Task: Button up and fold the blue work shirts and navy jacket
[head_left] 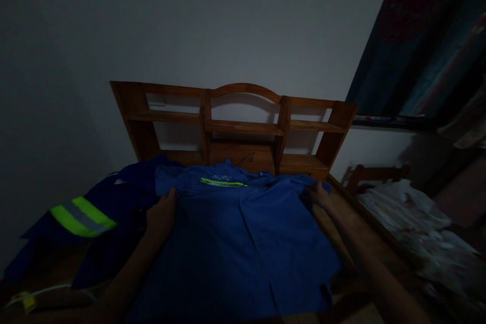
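Head view, blue shirt [243,233]: lies front up over the desk [366,228], before the wooden shelf [245,128].
Left hand [161,211]: pinches cloth below one sleeve.
Right hand [319,194]: grasps the opposite sleeve; the spread grip apparently keeps the front flat.
Reflective-banded garment [129,195]: beside the shirt, seemingly set aside for room.

A blue shirt [224,233], lettered NJPC above a yellow-green stripe [222,183], lies spread front up, collar at the far end

Forearms [131,266] reach forward, left hand [161,212] curled, right hand [319,195] well apart from it.
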The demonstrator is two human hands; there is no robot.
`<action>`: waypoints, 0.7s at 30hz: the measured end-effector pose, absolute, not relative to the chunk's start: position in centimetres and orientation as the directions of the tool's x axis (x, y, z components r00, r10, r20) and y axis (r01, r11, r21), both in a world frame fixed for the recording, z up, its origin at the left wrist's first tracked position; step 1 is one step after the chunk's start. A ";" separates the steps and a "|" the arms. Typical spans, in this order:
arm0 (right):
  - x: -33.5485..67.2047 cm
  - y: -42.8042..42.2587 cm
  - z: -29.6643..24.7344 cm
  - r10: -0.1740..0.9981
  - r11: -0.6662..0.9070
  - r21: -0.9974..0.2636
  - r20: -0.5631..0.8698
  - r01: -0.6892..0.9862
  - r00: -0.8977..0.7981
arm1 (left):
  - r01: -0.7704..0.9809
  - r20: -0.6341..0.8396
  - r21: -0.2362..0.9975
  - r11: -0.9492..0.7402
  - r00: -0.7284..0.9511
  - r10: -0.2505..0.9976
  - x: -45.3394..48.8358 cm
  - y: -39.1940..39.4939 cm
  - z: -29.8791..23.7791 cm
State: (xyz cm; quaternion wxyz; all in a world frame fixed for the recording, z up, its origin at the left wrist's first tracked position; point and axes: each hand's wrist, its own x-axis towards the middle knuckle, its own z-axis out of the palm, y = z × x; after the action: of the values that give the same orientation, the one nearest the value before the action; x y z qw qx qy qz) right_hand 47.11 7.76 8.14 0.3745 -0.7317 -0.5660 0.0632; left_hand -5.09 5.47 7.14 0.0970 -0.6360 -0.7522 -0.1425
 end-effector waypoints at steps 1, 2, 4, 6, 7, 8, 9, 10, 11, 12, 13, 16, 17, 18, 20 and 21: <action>46.4 7.1 7.4 0.874 -0.045 -0.597 0.365 0.801 0.321 | 0.985 0.363 0.084 0.150 -0.170 0.916 -4.7 4.8 7.4; 45.7 6.3 6.7 0.864 0.002 -0.559 0.419 0.829 0.280 | 0.986 0.407 0.086 0.141 -0.164 0.899 -4.2 4.0 7.6; 44.4 4.3 5.1 0.816 0.096 -0.458 0.545 0.884 0.193 | 0.991 0.490 0.120 0.063 -0.114 0.864 -2.8 1.9 7.5; 43.4 2.3 3.8 0.792 0.113 -0.395 0.590 0.912 0.158 | 0.970 0.506 0.229 -0.087 -0.042 0.861 -0.7 -0.4 6.7; 43.1 1.4 3.3 0.815 0.082 -0.410 0.552 0.908 0.176 | 0.933 0.476 0.320 -0.164 -0.008 0.880 0.6 -1.4 6.1; 42.9 0.6 3.1 0.853 0.036 -0.446 0.480 0.894 0.205 | 0.876 0.418 0.426 -0.224 0.028 0.908 2.0 -2.2 5.3; 42.8 -0.1 3.0 0.893 -0.019 -0.489 0.384 0.872 0.234 | 0.803 0.347 0.539 -0.256 0.066 0.936 3.5 -2.9 4.5; 42.8 -0.8 3.1 0.924 -0.076 -0.534 0.280 0.842 0.261 | 0.717 0.272 0.649 -0.256 0.096 0.958 4.9 -3.5 3.7; 42.8 -1.5 3.5 0.943 -0.128 -0.577 0.182 0.807 0.280 | 0.621 0.198 0.749 -0.230 0.121 0.973 6.3 -3.9 3.0; 42.7 -2.3 4.0 0.953 -0.167 -0.615 0.100 0.770 0.286 | 0.517 0.129 0.836 -0.181 0.136 0.982 7.6 -4.1 2.4; 42.6 -3.2 4.6 0.960 -0.190 -0.646 0.037 0.739 0.279 | 0.407 0.056 0.906 -0.112 0.147 0.987 8.7 -4.3 1.9; 41.9 -6.4 6.5 0.976 -0.182 -0.695 -0.042 0.696 0.213 | 0.104 -0.102 0.991 0.082 0.209 0.973 11.2 -4.3 1.8; 41.5 -7.5 6.9 0.978 -0.177 -0.694 -0.047 0.698 0.201 | 0.053 -0.102 0.994 0.092 0.222 0.970 11.7 -4.3 2.0; 41.2 -8.6 7.2 0.978 -0.181 -0.685 -0.050 0.706 0.202 | 0.038 -0.076 0.997 0.069 0.224 0.972 12.2 -4.3 2.3; 41.0 -10.4 7.1 0.970 -0.212 -0.660 -0.053 0.721 0.237 | 0.085 0.005 0.996 -0.025 0.230 0.973 12.9 -4.5 2.9; 41.2 -11.0 6.8 0.965 -0.229 -0.651 -0.054 0.724 0.257 | 0.132 0.033 0.989 -0.068 0.256 0.966 13.1 -4.7 3.1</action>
State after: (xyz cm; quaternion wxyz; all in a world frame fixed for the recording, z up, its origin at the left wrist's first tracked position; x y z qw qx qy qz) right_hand 41.17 -11.01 6.82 0.2599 -0.7489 -0.5638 0.2317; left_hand 13.11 -4.74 3.10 -0.5106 -0.6060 -0.4529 -0.4085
